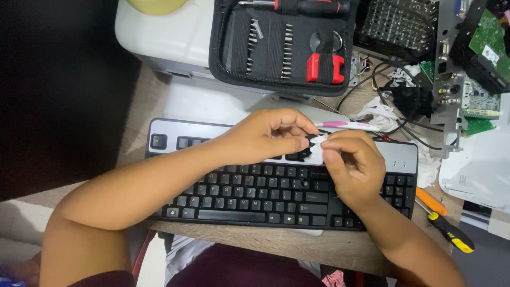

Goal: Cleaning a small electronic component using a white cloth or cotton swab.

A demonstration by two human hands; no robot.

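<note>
Taking the black keyboard (pixel 265 194) as landmark and reading left to right.

Left of its silver top strip, only bare wooden table (pixel 143 101) and shadow. Above the strip, a white box (pixel 159 37) bearing an open black tool case (pixel 281 48) with rows of driver bits and a red-handled piece.

Over the upper middle of the keyboard, left hand (pixel 268 135) curled, thumb and forefinger pinching a small black keycap (pixel 309 139). Just right of it and touching, right hand (pixel 353 165) with fingertips pressed onto a white scrap, probably cloth or tissue (pixel 317 149), held against the same keycap. Both hands closed in a fine pinch, none spread.

Keycap judged very light, stiff, smooth plastic: slippery between fingertips, with small clips underneath likely to snap if twisted. Best held by opposite side walls, not by the top face. White scrap soft and limp, no grip of its own.

Just above the right hand, a pink-and-white toothbrush (pixel 345 125) lying across the keyboard's top edge. Beyond the right end, an orange-handled tool (pixel 431 201) and a black-and-yellow screwdriver (pixel 449 231); above those, green circuit boards (pixel 486 42) and black cables (pixel 393 85).
</note>
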